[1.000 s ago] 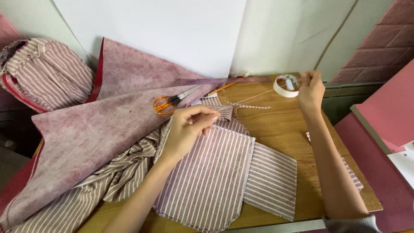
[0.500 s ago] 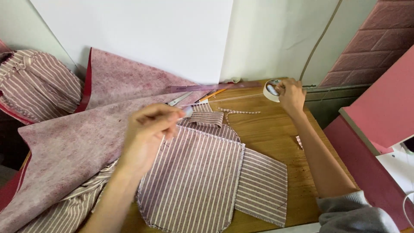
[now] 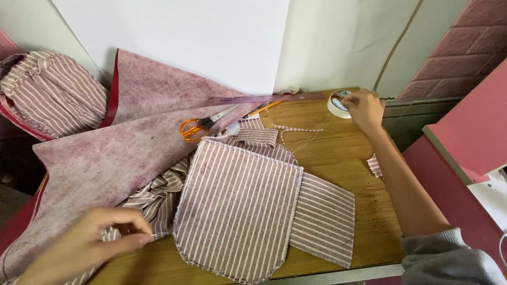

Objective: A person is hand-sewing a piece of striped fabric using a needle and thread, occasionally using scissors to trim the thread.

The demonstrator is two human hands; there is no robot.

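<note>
Mottled pink felt sheet [image 3: 105, 158] drapes worktop's [image 3: 343, 153] left edge. Striped fabric panel [image 3: 237, 206] lies flat at front centre. Left hand [image 3: 90, 245], front-left corner, fingers pinching thin pin [image 3: 153, 235]. Right hand [image 3: 364, 110], far-right corner, fingers curled on white tape roll [image 3: 338, 101].

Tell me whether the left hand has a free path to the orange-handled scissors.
Probably yes: the left hand hovers low over the felt sheet, and the scissors lie uncovered at the cloth's far edge, nothing in between.
</note>
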